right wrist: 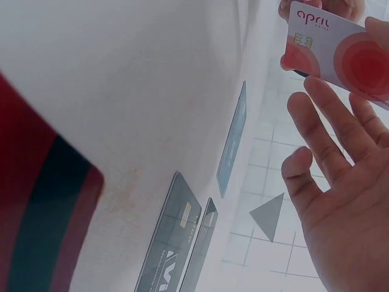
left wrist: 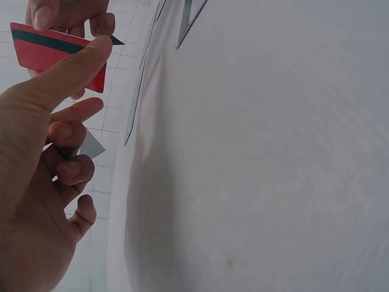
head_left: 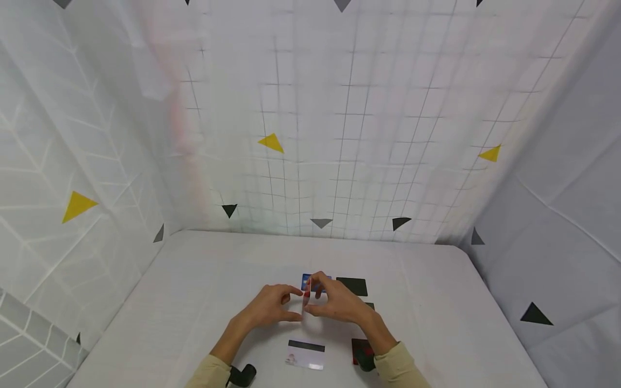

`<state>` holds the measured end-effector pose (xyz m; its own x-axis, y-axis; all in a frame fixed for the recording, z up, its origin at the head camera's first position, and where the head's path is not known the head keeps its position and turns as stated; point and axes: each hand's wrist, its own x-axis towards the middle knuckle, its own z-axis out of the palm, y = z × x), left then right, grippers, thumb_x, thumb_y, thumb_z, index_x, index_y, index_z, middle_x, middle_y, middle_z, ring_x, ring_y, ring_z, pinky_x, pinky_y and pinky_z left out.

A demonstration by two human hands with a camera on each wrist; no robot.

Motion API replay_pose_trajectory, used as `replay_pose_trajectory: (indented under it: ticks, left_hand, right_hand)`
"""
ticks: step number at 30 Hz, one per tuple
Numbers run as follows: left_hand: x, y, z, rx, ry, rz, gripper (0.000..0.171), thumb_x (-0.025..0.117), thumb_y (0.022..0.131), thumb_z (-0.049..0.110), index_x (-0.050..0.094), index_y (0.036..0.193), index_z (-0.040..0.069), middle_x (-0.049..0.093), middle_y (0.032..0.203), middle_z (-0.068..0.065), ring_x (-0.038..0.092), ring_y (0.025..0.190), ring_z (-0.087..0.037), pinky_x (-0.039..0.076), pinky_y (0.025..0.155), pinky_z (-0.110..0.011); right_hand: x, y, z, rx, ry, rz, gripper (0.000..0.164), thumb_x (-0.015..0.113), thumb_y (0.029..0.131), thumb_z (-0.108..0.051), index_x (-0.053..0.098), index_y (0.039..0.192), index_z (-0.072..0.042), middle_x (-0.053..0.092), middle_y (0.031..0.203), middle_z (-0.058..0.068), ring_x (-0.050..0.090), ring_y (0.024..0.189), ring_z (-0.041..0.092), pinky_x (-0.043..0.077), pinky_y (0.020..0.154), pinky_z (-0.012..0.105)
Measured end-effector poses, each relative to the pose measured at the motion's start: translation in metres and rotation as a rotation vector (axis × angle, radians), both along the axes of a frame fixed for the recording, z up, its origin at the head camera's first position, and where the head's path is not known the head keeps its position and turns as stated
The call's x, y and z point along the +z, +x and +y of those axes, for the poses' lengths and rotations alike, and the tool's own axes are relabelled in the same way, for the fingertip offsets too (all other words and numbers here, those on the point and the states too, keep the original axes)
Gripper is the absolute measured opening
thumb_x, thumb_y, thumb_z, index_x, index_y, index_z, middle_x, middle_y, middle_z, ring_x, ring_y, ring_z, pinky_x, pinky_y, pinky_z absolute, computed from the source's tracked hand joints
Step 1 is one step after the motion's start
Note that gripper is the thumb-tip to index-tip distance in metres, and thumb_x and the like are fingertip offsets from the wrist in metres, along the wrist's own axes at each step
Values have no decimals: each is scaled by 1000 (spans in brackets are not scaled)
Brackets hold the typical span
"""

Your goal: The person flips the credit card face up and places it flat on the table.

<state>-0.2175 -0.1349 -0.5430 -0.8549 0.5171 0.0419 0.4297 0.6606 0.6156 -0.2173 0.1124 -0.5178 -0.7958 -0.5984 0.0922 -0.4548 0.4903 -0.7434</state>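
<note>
A red and white bank card (head_left: pixel 306 293) stands on edge between both hands over the table. In the right wrist view its printed front, with "april" and a chip, shows; the left wrist view shows its red back (left wrist: pixel 45 52) with a dark stripe. My right hand (head_left: pixel 335 299) grips it by thumb and fingers, the other fingers spread. At the opposite side, my left hand (head_left: pixel 269 307) holds it, with the thumb (left wrist: pixel 73 73) lying across the back and index fingertip close by the corner.
A striped white card (head_left: pixel 305 355) lies face down nearest the person. Behind the hands are a blue card (head_left: pixel 321 285) and a black card (head_left: pixel 353 286). My right wrist partly covers a dark card (head_left: pixel 371 305) and a red card (head_left: pixel 359 343). White sheets enclose the table (head_left: pixel 218 258).
</note>
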Motion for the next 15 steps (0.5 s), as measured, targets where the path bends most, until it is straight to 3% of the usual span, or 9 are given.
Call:
replay_pose_trajectory:
  ticks: [6, 11, 15]
  left_hand:
    - [1, 1, -4, -9, 72, 3, 60, 84, 79, 46, 67, 129, 18, 54, 81, -5, 44, 71, -7, 36, 61, -25]
    - [3, 1, -7, -16, 146, 49, 59, 81, 82, 48, 66, 129, 18, 56, 89, 2, 50, 82, -10, 43, 68, -25]
    - [4, 1, -10, -22, 195, 84, 62, 80, 82, 50, 65, 130, 15, 63, 103, -3, 56, 91, -13, 52, 81, -35]
  right_hand:
    - [1, 1, 0, 1, 3, -6, 55, 76, 87, -41, 49, 129, -15, 64, 120, 1, 62, 109, 26, 52, 91, 52]
    - [3, 1, 1, -13, 29, -8, 59, 74, 88, -44, 49, 131, -12, 64, 120, 3, 62, 112, 25, 52, 92, 46]
    - [2, 0, 2, -19, 34, -1, 57, 75, 88, -42, 50, 132, -14, 63, 119, -4, 62, 114, 22, 52, 93, 41]
